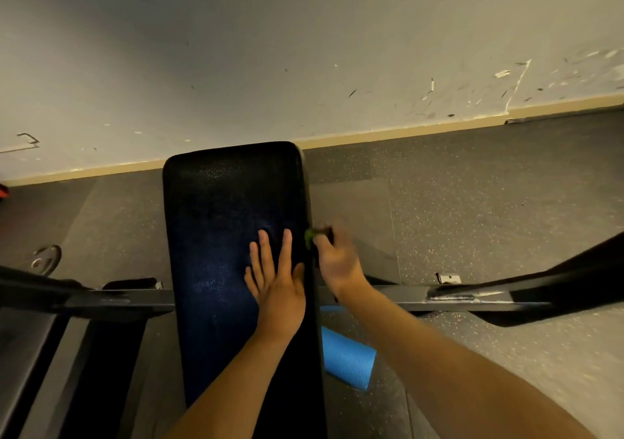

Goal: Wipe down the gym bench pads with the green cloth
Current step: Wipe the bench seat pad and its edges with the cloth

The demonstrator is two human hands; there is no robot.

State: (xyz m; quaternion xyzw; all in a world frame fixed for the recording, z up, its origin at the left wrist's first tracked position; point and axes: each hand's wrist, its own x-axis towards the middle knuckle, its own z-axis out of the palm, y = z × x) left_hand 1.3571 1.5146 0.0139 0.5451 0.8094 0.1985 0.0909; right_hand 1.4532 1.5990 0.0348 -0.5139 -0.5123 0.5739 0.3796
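A blue foam roller (347, 359) is lying on the speckled rubber floor (472, 209). Well to the roller's left, a round weight plate (45, 259) is resting on the same floor. Beyond the roller, a scuffed white wall (270, 50) is standing with a tan baseboard (422, 127) running along its foot. A black steel crossbar (472, 298) is stretching just beyond the roller.

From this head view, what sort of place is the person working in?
Most likely a gym or weight room. A black padded bench pad sits on a dark steel frame, the floor is speckled rubber flooring, and what looks like a weight plate lies on it at left.
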